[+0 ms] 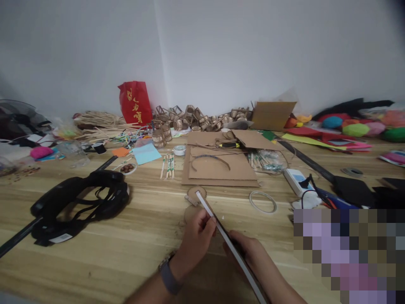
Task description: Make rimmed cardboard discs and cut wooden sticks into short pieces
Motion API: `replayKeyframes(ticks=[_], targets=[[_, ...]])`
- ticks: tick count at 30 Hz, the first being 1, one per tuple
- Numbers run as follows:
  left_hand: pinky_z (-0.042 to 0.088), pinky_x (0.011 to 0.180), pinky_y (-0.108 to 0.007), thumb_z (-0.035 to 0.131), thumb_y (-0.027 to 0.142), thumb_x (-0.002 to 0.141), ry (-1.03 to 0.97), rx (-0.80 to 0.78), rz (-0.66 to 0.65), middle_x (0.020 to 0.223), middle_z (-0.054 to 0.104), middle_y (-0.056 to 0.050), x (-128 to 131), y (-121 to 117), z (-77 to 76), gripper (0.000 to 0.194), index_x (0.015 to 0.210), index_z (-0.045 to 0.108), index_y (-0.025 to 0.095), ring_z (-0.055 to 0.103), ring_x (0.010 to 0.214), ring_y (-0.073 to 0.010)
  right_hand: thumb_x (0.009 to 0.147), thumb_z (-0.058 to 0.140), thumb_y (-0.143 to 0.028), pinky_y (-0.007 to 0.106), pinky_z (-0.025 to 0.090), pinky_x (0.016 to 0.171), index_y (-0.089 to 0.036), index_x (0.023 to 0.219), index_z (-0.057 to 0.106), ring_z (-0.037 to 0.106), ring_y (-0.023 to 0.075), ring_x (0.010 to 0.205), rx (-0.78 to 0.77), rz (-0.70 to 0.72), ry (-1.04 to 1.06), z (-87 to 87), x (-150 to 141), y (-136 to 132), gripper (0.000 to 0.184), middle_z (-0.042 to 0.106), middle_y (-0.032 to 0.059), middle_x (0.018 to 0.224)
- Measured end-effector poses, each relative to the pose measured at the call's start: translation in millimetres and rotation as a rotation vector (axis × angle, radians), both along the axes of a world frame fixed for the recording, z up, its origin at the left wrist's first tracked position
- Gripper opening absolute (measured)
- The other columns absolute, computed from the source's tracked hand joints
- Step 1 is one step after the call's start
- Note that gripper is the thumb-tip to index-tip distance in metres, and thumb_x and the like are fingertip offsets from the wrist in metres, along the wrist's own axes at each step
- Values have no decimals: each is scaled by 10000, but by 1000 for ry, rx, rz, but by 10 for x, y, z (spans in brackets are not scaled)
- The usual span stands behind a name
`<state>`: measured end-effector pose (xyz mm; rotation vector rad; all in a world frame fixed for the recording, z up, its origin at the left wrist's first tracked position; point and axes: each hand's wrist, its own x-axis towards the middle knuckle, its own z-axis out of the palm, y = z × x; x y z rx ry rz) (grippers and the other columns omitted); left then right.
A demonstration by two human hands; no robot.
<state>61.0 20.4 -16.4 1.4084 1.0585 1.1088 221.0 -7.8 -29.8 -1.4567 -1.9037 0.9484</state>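
Observation:
A long narrow strip with a white face and a darker edge runs diagonally toward me. My left hand, with a watch on its wrist, pinches the strip near its far end between thumb and fingers. Farther down, my right hand is closed around the strip's right side; some of its fingers are hidden. The far tip lies over a round cardboard disc on the wooden table. Another round piece shows partly behind my left hand.
Cardboard sheets lie ahead with a yellow cutter on them. A tape ring rests to the right, a black strapped device to the left. Small woven baskets and a red bag line the wall. A pixelated area covers the lower right.

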Motion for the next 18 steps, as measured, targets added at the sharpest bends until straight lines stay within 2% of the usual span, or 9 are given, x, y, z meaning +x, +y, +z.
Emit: replayKeyframes(ticks=[7,14,18], targets=[[338,558,-228,443,368,872,131,92,109,629,454,39,-31,0,25,238,745,520,182,419,590,-117,675,442,-230,251,417,594,-182,760,668,603,200,664,-46,17,6,24,5,-13,246,698,39,695],[347,571,-237,432,407,886,100,88,71,652,449,38,-57,15,-71,261,755,495,190,414,608,-121,673,450,-251,248,404,574,-189,753,631,595,189,633,-60,16,-13,65,-15,-14,207,697,37,701],[338,561,-232,442,406,878,88,76,56,643,454,38,-49,5,-46,264,729,479,190,412,598,-115,654,453,-232,241,409,585,-188,752,634,596,179,628,-49,11,-10,10,-4,-2,210,700,29,697]])
